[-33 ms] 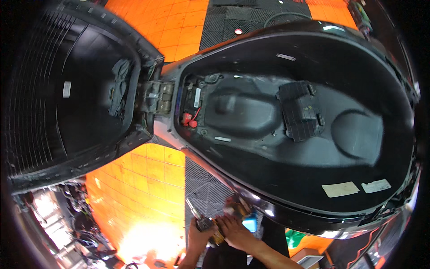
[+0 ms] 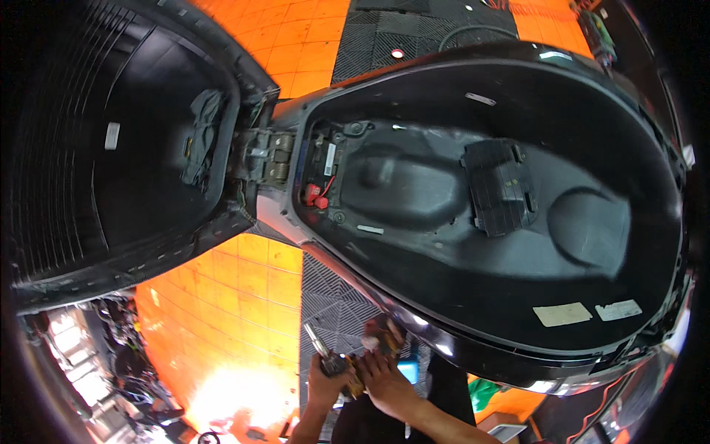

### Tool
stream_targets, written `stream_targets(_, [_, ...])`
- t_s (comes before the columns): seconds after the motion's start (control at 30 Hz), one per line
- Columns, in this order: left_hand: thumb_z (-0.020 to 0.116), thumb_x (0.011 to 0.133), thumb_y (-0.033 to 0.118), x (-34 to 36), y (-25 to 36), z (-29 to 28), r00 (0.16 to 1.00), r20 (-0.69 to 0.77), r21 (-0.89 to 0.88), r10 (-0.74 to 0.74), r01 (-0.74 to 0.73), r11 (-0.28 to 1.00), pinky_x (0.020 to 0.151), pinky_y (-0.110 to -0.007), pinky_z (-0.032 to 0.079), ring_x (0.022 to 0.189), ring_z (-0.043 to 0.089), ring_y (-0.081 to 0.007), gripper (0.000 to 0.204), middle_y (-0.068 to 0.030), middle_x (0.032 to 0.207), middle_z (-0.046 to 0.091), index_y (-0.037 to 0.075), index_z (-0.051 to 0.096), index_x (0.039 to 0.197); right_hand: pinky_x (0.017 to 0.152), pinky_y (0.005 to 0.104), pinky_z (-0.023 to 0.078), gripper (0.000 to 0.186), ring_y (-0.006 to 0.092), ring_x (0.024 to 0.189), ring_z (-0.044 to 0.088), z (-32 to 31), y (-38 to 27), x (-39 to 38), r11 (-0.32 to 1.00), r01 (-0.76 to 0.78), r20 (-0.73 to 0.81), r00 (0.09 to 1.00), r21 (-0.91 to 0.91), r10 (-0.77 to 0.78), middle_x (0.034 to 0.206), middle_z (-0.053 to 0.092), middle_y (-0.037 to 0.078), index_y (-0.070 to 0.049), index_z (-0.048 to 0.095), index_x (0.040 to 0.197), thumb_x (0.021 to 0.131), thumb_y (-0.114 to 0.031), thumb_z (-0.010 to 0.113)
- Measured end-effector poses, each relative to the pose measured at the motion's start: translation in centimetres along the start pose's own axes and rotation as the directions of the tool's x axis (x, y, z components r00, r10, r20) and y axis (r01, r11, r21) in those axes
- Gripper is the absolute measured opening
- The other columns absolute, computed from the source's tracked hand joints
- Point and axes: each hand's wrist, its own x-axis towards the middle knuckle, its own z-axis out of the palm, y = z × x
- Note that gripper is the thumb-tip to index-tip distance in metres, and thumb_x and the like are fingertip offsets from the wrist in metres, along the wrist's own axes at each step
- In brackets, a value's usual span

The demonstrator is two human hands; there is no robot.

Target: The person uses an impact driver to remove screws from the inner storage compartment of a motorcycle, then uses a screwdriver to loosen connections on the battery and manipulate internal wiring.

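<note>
At the bottom middle my left hand [image 2: 325, 388] is closed around the front of a black and yellow power driver [image 2: 336, 365]. A long silver socket shaft [image 2: 316, 340] sticks out of the tool, pointing up and left. My right hand [image 2: 390, 385] lies over the yellow rear part, its fingers bent around it. Both hands are low, beside a scooter's open black under-seat bin [image 2: 592, 322]. Inside the bin a loose black cover panel [image 2: 497, 189] rests on the floor. Red terminal caps [image 2: 316, 197] and a battery label show in the recess at its left end.
The raised seat [image 2: 159, 148] stands open to the left on a sprung hinge [image 2: 279, 157]. A dark cloth bundle [image 2: 203, 140] is tucked in it. Beyond my hands are a blurred red-and-dark object [image 2: 384, 334] and a blue item [image 2: 408, 370]. Orange tiles [image 2: 244, 296] cover the floor.
The whole view has shifted slightly. Both hands keep their hold on the driver, and nothing in the bin has moved.
</note>
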Motion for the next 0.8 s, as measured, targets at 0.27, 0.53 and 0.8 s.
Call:
stream_targets(0.27, [0.08,0.068,0.023,17.8,-9.3,4.9,0.927,-0.319,0.3,0.196,-0.097,0.949,0.078,-0.049,0.047,0.091,0.06,-0.0401,0.052,-0.0166,0.099,0.058,0.004,0.048,0.104,0.084,0.0413,0.048,0.045,0.0305,0.1,0.058,-30.7,-3.9,-2.5,0.895,-0.033,0.377,0.913,0.445,-0.154,0.112,0.056,0.018,-0.002,0.049,0.127,0.092,-0.029,0.06])
stream_targets(0.53, [0.081,0.065,0.024,29.2,-15.7,3.3,0.958,-0.249,0.417,0.139,-0.023,0.908,0.083,-0.048,0.051,0.103,0.061,-0.0394,0.071,-0.0156,0.116,0.057,0.005,0.047,0.124,0.085,0.0481,0.047,0.082,0.037,0.106,0.059,-27.3,-1.0,0.2,0.848,-0.237,-0.007,0.964,-0.474,0.265,0.122,0.058,0.02,-0.008,0.038,0.143,0.083,-0.056,0.066])
stream_targets(0.8, [0.082,0.07,0.028,36.0,-21.4,0.3,0.97,-0.117,0.509,0.215,-0.127,0.851,0.093,-0.049,0.046,0.113,0.056,-0.0403,0.077,-0.0218,0.122,0.056,0.002,0.044,0.132,0.074,0.0351,0.049,0.055,0.0243,0.093,0.066,-24.6,-0.7,1.9,0.693,-0.318,-0.209,0.948,-0.647,0.24,0.109,0.067,0.01,-0.012,0.059,0.131,0.087,-0.046,0.064])
